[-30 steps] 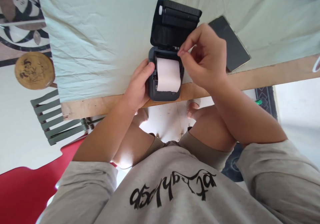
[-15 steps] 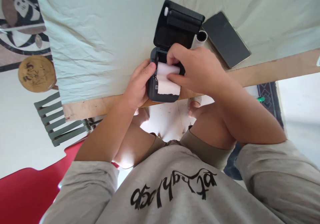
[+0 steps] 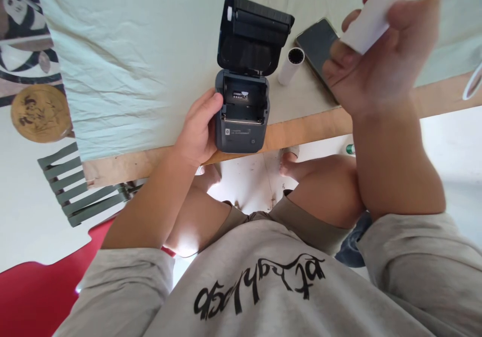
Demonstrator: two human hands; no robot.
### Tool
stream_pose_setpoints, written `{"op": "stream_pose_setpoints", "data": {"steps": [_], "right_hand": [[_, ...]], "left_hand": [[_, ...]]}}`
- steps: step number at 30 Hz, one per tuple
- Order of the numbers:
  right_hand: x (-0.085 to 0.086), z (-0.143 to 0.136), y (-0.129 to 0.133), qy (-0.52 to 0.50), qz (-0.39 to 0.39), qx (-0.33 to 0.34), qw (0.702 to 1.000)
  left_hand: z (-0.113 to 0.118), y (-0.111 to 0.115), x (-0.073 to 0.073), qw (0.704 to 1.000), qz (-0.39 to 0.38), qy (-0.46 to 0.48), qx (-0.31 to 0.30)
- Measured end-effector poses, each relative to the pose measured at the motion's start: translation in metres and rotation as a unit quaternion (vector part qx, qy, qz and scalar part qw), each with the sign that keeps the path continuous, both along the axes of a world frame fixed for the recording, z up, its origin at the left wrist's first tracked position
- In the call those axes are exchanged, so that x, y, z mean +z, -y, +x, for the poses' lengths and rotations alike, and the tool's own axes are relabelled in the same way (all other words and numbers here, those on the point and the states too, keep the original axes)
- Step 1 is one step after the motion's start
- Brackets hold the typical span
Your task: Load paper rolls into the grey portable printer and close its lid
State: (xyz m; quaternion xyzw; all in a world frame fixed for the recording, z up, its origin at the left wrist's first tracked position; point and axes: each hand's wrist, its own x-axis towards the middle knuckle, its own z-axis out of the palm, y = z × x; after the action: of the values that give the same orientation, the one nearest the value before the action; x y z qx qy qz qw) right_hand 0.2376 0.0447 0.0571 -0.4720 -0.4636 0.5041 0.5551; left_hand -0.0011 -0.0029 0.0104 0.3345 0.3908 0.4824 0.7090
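My left hand point(image 3: 201, 126) grips the left side of a small dark label printer point(image 3: 241, 136), its thumb on the rim. The printer's lid point(image 3: 252, 35) stands wide open, and its paper bay shows bare inside with a small printed label. Up at the right, my right hand point(image 3: 387, 61) is closed around white paper point(image 3: 384, 10), slightly blurred; whether it is a whole roll I cannot tell. A white tube with a dark end point(image 3: 291, 66) stands just right of the printer.
A dark phone point(image 3: 318, 45) lies right of the tube, partly behind my right hand. Pale green cloth point(image 3: 131, 76) covers the table, whose wooden edge point(image 3: 301, 137) faces me. At the left are a round golden stool top point(image 3: 41, 113), a green slatted seat point(image 3: 77, 186) and a red chair point(image 3: 41, 297).
My right hand has pulled the white paper out of the printer and carried it up to the right. The left hand still holds the printer, which shifted slightly left in view.
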Motion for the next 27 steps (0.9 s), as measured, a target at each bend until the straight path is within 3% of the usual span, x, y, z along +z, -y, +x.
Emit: {"op": "stream_pose_setpoints", "data": {"steps": [2,4,8,10,13,18,22,27], "right_hand": [[-0.012,0.004,-0.006,0.02,0.036,-0.06,0.997],[-0.021,0.008,-0.009,0.104,0.09,-0.081,0.987],[-0.022,0.017,-0.006,0.362,0.177,-0.057,0.914],[-0.017,0.019,0.0,0.427,0.18,-0.028,0.886],[-0.016,0.014,0.011,0.448,0.175,0.017,0.877],[-0.033,-0.009,0.024,0.502,0.178,0.131,0.836],[-0.044,-0.022,0.021,0.524,0.173,0.116,0.826],[-0.043,-0.026,0.018,0.536,0.141,0.106,0.825]], "left_hand": [[0.0,0.0,0.0,1.0,0.0,0.005,-0.002],[0.001,0.0,0.0,1.0,0.001,0.009,-0.004],[0.001,0.0,0.0,1.0,0.002,0.016,0.0],[0.001,0.001,0.001,1.0,0.001,0.022,0.002],[0.001,0.001,0.002,0.999,0.006,0.034,0.004],[0.003,0.001,0.005,1.0,0.001,0.014,0.011],[0.003,0.002,0.004,0.999,0.01,0.018,0.037],[0.003,0.002,0.003,0.998,0.015,0.029,0.045]]}}
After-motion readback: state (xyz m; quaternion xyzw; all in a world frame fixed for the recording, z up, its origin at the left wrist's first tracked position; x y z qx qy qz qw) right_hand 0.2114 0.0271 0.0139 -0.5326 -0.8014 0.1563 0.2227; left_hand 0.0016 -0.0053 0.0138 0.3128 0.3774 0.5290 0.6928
